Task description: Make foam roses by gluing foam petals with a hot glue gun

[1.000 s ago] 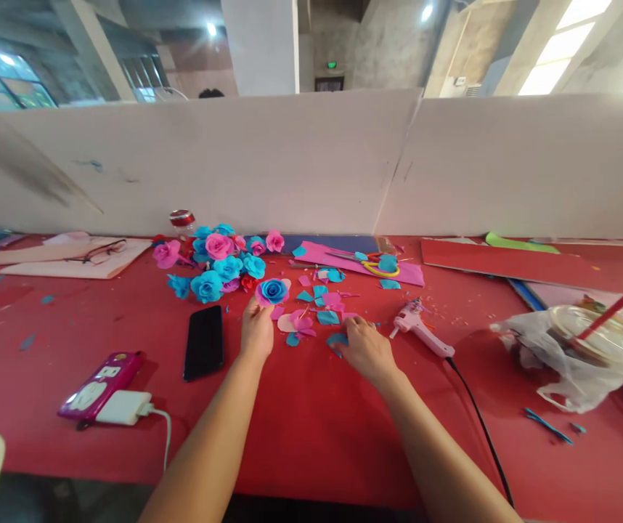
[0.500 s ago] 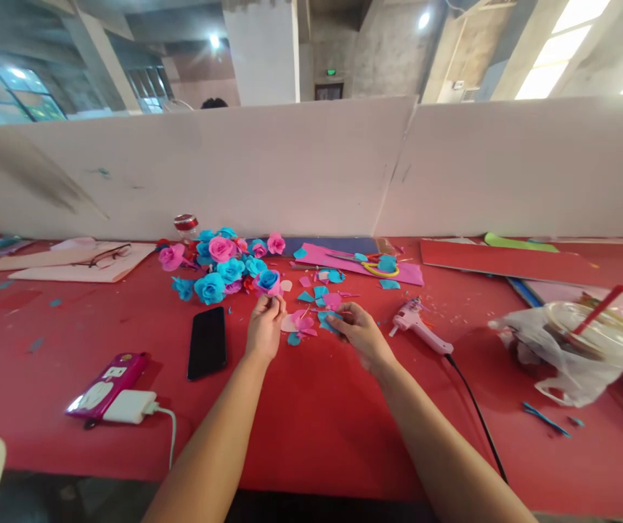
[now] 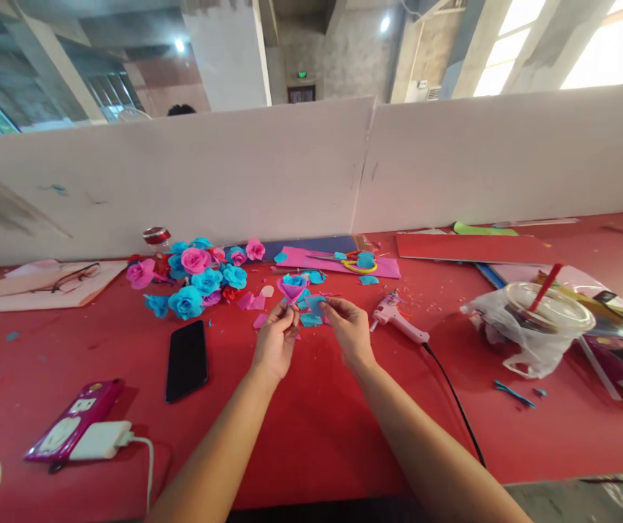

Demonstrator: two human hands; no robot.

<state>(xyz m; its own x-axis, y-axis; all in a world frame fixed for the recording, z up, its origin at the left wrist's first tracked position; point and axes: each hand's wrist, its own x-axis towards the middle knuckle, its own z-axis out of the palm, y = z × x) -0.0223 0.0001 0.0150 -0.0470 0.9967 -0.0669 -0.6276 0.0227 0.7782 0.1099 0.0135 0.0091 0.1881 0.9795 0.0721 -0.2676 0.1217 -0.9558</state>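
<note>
Pinched in my left hand [image 3: 277, 343] is a pink and blue paper flower [image 3: 292, 290], its bloom standing above my fingertips. My right hand [image 3: 351, 333] is beside it, thumb and finger closed on a blue paper petal [image 3: 316, 306]. The petal is close to the flower; whether they touch I cannot tell. Loose pink petals [image 3: 251, 301] and blue ones lie on the table around both hands. A bunch of pink and blue paper flowers [image 3: 189, 301] lies to the left. Right of my right hand rests a pink glue gun [image 3: 401, 322] with a black cord.
Yellow-handled scissors [image 3: 359, 266] lie on pink paper [image 3: 295, 257] at the back. A black phone [image 3: 187, 361] and a purple power bank [image 3: 75, 425] with a white plug are on the left. A bagged drink cup [image 3: 548, 309] stands right. A white partition [image 3: 235, 181] borders the red table.
My left hand has turned the paper flower and brought it right, nearer my right hand. My right hand has lifted the blue petal toward it. The view has swung right.
</note>
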